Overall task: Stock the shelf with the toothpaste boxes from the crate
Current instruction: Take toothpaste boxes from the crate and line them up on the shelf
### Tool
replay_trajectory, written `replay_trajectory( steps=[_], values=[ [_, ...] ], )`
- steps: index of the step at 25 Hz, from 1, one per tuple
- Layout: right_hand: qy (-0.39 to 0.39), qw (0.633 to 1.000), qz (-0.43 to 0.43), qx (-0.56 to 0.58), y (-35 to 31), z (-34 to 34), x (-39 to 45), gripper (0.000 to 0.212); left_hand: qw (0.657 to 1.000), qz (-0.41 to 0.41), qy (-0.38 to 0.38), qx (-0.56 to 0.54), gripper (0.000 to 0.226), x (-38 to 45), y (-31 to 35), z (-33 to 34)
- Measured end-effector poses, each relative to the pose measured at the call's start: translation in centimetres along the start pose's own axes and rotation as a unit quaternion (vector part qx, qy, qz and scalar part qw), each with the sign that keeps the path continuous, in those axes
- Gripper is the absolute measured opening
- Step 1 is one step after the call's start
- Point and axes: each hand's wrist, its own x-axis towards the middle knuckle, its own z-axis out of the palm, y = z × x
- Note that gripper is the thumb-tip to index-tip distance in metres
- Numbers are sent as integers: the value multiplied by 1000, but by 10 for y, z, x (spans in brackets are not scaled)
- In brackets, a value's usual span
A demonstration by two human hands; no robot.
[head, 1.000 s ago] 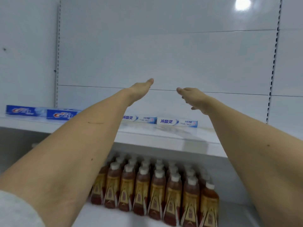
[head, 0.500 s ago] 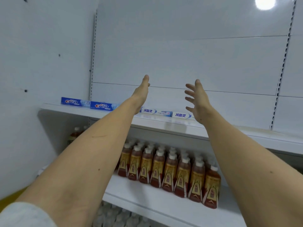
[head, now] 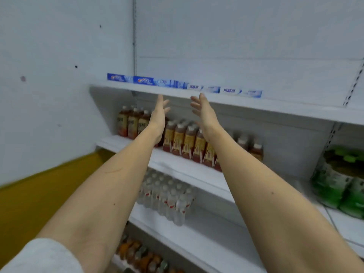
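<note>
A row of toothpaste boxes lies along the top white shelf [head: 295, 110]: two dark blue boxes [head: 144, 81] at the left, then white and blue boxes [head: 230, 91] to the right. My left hand [head: 160, 111] and my right hand [head: 202, 109] are both raised just below the shelf's front edge. Their fingers are straight and they hold nothing. Neither hand touches a box. The crate is out of view.
Brown drink bottles [head: 185, 138] stand on the second shelf behind my hands. Clear water bottles [head: 167, 198] fill the shelf below, and orange bottles [head: 141, 257] sit lower still. Green packs [head: 342, 184] stand at the right. A white wall [head: 49, 85] and yellow floor [head: 29, 198] lie left.
My view has pulled back and dropped, so more lower shelves show. Both hands have come down from above the top shelf to just under its front edge, still empty.
</note>
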Motion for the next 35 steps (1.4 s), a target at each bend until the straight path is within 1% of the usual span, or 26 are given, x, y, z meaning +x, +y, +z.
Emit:
replay_trajectory(
  steps=[5, 10, 13, 15, 21, 23, 25, 26, 29, 31, 33, 34, 35],
  values=[
    [-64, 996, 56, 4, 64, 31, -44, 55, 997, -59, 28, 40, 68, -51, -62, -37],
    [-98, 987, 128, 1, 134, 73, -73, 56, 989, -130, 39, 57, 68, -77, -130, -69],
    [-103, 979, 179, 2, 185, 98, -82, 55, 985, -163, 34, 45, 69, -82, -179, -93],
    [-93, 972, 215, 6, 222, 117, -87, 56, 980, -193, 28, 34, 69, -79, -214, -111],
    [-86, 938, 335, -3, 340, 170, -105, 56, 953, -297, 18, 51, 69, -75, -333, -165],
    [-86, 927, 364, -6, 378, 179, -118, 56, 940, -339, 10, 39, 73, -82, -375, -175],
    [-85, 910, 406, 4, 413, 183, -135, 59, 919, -394, 9, 16, 90, -93, -427, -181],
    [-85, 900, 428, 6, 431, 184, -144, 62, 909, -417, 13, 10, 93, -100, -450, -183],
    [-57, 873, 484, 8, 490, 179, -171, 63, 885, -466, 16, 1, 71, -123, -507, -175],
    [-44, 854, 517, 21, 530, 171, -188, 56, 854, -519, 18, -6, 63, -141, -555, -165],
    [-27, 817, 575, 32, 577, 163, -203, 43, 807, -586, 60, -21, 61, -166, -618, -151],
    [-27, 798, 601, 28, 600, 160, -210, 38, 788, -610, 82, -17, 64, -181, -650, -147],
    [-33, 782, 622, 19, 628, 157, -221, 37, 774, -627, 86, -11, 66, -194, -674, -142]
  ],
)
